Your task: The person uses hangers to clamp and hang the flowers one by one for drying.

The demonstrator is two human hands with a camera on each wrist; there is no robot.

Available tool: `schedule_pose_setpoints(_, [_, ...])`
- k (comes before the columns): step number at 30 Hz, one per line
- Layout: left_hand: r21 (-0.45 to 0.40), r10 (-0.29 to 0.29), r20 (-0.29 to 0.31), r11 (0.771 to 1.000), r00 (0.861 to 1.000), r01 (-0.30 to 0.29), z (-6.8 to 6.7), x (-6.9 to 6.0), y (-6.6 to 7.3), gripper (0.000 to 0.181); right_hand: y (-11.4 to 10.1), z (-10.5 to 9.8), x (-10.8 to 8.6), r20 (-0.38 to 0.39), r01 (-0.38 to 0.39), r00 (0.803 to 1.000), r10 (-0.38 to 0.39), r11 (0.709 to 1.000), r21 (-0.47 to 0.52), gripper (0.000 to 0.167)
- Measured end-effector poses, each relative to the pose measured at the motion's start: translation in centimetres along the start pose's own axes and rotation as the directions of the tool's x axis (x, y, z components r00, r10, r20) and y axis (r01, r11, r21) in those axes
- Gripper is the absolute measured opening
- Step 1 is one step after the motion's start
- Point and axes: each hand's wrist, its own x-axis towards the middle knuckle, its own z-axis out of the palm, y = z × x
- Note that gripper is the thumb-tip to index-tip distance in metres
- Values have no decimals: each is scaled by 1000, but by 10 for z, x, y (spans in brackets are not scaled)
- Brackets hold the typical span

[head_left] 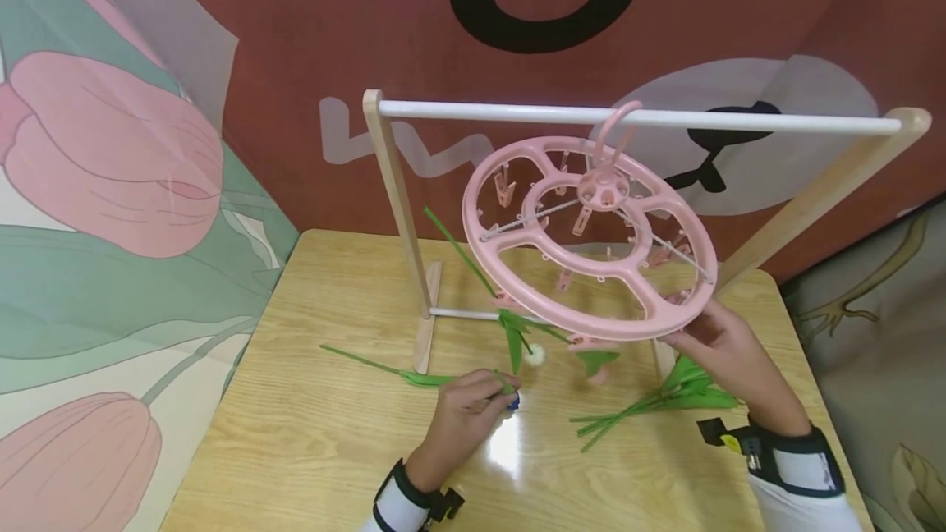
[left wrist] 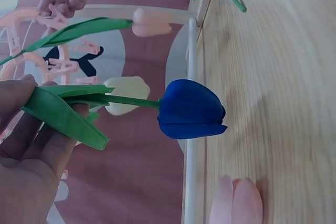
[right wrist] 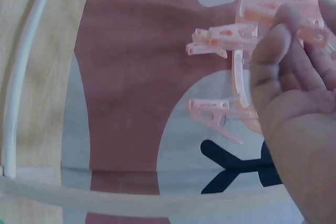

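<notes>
The left hand [head_left: 464, 410] pinched the green leafy stem of a blue artificial tulip [left wrist: 190, 109], its bloom hanging below the fingers. The right hand [head_left: 723, 343] pinched a small pink plastic clip [right wrist: 315, 36] at the rim of a round pink plastic hanger [head_left: 641, 294], hooked over a white rail [head_left: 480, 112]. White [left wrist: 126, 95] and pale pink tulips [left wrist: 152, 22] hung clipped there; green-stemmed flowers [head_left: 658, 402] lay on the wood-grain table [head_left: 273, 442].
</notes>
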Motion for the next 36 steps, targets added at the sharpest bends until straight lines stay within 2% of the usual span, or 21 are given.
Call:
schedule_pose_setpoints(4, [1,24,6,1000,1000,-24,5,2,2,22,-2,5,-1,-66,-31,997,35,998,54,37])
schedule_pose_setpoints(7, [6,42,13,999,999,-42,9,3,4,20,-3,9,-2,-113,-16,993,32,991,137,43])
schedule_pose_setpoints(11, [13,48,36,999,998,-48,12,5,9,17,-5,16,-2,-92,39,996,-14,962,269,52])
schedule_pose_setpoints(17, [0,51,49,999,998,-51,14,7,15,16,-9,31,-5,-54,90,996,-78,957,277,54])
schedule_pose_setpoints(19, [-10,56,48,998,997,-56,15,8,16,18,-11,37,-7,-10,105,994,-108,932,348,55])
schedule_pose_setpoints(22, [-19,64,42,998,997,-63,17,9,17,20,-14,42,-8,58,113,986,-159,872,476,56])
schedule_pose_setpoints(26, [-35,51,44,998,998,-50,19,9,17,20,-19,50,-10,95,109,978,-185,842,528,54])
schedule_pose_setpoints(31, [-12,2,43,1000,999,-2,22,8,14,20,-22,63,-11,67,106,985,-161,857,505,58])
schedule_pose_setpoints(34, [9,-20,34,1000,999,20,24,8,11,20,-23,70,-10,33,108,990,-136,892,439,59])
schedule_pose_setpoints(36, [13,-37,22,999,999,36,25,9,9,19,-24,73,-9,8,120,991,-135,903,412,57])
